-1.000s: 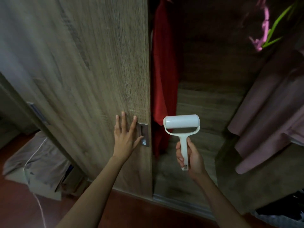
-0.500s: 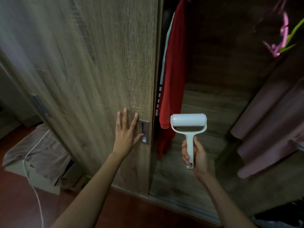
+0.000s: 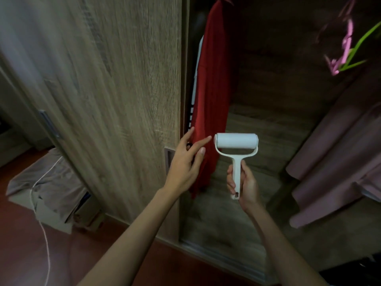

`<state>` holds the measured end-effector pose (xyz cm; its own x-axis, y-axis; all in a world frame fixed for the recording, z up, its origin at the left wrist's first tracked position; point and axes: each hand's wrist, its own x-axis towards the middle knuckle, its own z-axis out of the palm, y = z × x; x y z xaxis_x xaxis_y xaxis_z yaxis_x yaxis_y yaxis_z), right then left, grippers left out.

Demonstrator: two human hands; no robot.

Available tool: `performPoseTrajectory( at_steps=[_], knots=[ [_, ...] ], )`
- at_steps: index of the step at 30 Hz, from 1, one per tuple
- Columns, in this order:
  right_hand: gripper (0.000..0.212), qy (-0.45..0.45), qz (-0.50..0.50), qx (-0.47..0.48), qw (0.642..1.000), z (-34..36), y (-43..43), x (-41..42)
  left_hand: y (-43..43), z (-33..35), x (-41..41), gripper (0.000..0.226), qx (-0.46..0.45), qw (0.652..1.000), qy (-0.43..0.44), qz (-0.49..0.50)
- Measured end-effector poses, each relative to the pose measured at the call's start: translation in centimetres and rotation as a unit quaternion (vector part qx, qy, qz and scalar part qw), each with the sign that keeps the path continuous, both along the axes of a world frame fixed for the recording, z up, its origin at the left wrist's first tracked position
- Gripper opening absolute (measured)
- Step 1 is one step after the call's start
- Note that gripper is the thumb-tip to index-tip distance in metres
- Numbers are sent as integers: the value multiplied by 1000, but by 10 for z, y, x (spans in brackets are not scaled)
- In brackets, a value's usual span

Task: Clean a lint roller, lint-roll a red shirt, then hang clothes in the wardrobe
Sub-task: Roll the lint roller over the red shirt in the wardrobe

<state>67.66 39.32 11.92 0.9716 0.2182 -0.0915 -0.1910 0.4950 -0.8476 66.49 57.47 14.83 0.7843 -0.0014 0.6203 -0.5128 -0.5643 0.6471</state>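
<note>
A red shirt hangs inside the open wardrobe, just right of the sliding wooden door. My left hand is off the door, fingers spread, its fingertips at the shirt's lower left edge. My right hand grips the handle of a white lint roller, held upright with its roll level, just right of the shirt's lower part. A white and striped garment shows behind the shirt's left edge.
Mauve garments hang at the right of the wardrobe. Pink and green hangers show at top right. A cloth-covered box with a white cord sits on the red floor at the left. The wardrobe floor is wooden.
The sliding door has moved left, widening the opening and showing more of the red shirt. My left hand left the door handle and reached right to the shirt's edge. The roller stayed upright.
</note>
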Motion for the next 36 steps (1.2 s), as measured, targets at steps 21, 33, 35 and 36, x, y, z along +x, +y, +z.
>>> performPoseTrajectory(
  at_steps=[21, 33, 35, 36],
  knots=[
    [50, -53, 255, 26, 965, 52, -14, 7, -6, 81, -59, 23, -257, 934, -71, 238],
    [52, -116, 319, 44, 940, 108, 34, -6, 48, 125, -102, 42, -148, 939, 66, 304],
    [52, -126, 323, 53, 936, 123, 43, -3, 48, 127, -105, 38, -152, 942, 69, 293],
    [51, -127, 331, 62, 933, 130, 47, -1, 49, 127, -106, 37, -172, 944, 82, 268]
  ],
)
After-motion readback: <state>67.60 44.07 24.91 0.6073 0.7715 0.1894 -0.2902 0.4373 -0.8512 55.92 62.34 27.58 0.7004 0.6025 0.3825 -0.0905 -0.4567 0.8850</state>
